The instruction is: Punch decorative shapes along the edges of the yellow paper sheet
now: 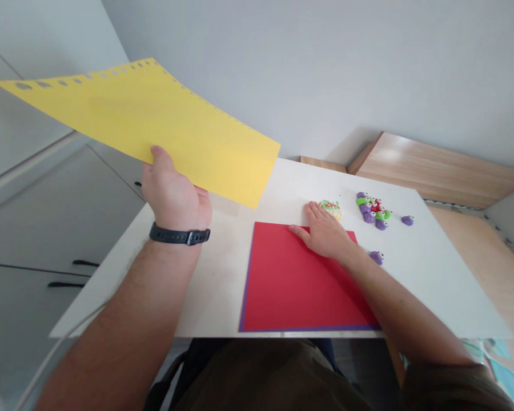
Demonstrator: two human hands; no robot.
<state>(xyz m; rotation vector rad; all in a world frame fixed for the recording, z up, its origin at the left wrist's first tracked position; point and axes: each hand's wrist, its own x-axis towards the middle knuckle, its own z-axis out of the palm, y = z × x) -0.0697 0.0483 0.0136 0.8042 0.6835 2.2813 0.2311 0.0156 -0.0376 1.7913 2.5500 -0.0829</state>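
Yellow sheet of paper [205, 145] is hanging in the air above the left part of the white tabletop [216, 285], its upper part reaching in front of the pale cabinet [29, 228] and the grey wall [317, 74]. A row of punched holes is running along its far left edge, some of them breaking through to the rim. The person's left hand [175, 191] is gripping the sheet by its near edge, the thumb lying on the visible face and the other fingers mostly hidden. A dark wristband [180, 234] is circling that wrist.

The right hand [323, 231] is lying open and palm down, gripping nothing, across the far edge of a red sheet [291, 285], its longer fingers extending onto the tabletop. The red sheet is resting on a purple sheet [245, 297], which is showing as a thin border along the left and near edges. Just beside the fingertips, a speckled green, red and cream piece [332, 209] is lying; whether they are touching is hard to tell. Farther right, a cluster of purple, green and red googly-eyed figures [372, 210] is standing, with one purple figure [408, 220] sitting apart to its right and another purple figure [377, 258] sitting nearer the right forearm.
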